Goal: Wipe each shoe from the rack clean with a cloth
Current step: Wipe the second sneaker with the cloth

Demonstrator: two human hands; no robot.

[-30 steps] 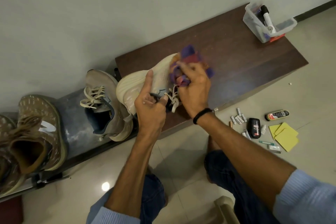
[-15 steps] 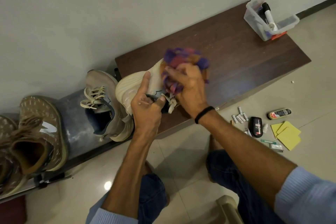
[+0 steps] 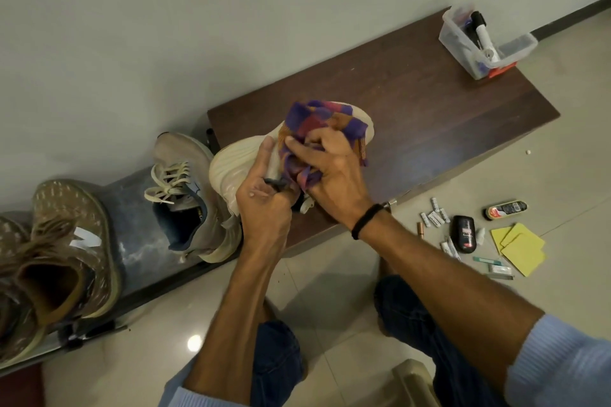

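Cream shoe [image 3: 231, 163] lies tipped on its side over the near-left corner of the wooden top [image 3: 429, 102]. Ribbed midsole faces up and away, and a lace end shows low between the hands.

Left hand [image 3: 261, 205] grips the shoe at the collar, fingers curled in at the opening, forefinger straight along the sidewall. Right hand [image 3: 334, 172] clutches a bunched purple-and-orange cloth [image 3: 317, 122] and presses it on the forefoot. The hands cover the underside, so it is hard to tell whether the shoe rests on the wood or is held just off it.

Step in hand, as I read it: wiping the front half of this shoe.

To do it well:
- Brace firmly at the collar so the shoe does not roll under the strokes
- Make short, firm passes along the midsole ribs, where dirt would likely lodge
- Turn the shoe by the collar to reach the toe and the hidden side
- Refold the cloth to a cleaner face as it soils
- Hold the loose lace out of the wad

Waiting on the rack [image 3: 132, 208]: grey shoe [image 3: 185, 182] just left of the cream one, brown shoe [image 3: 69, 241] further left. Clear tub [image 3: 463, 43] sits at the far end of the top, well apart
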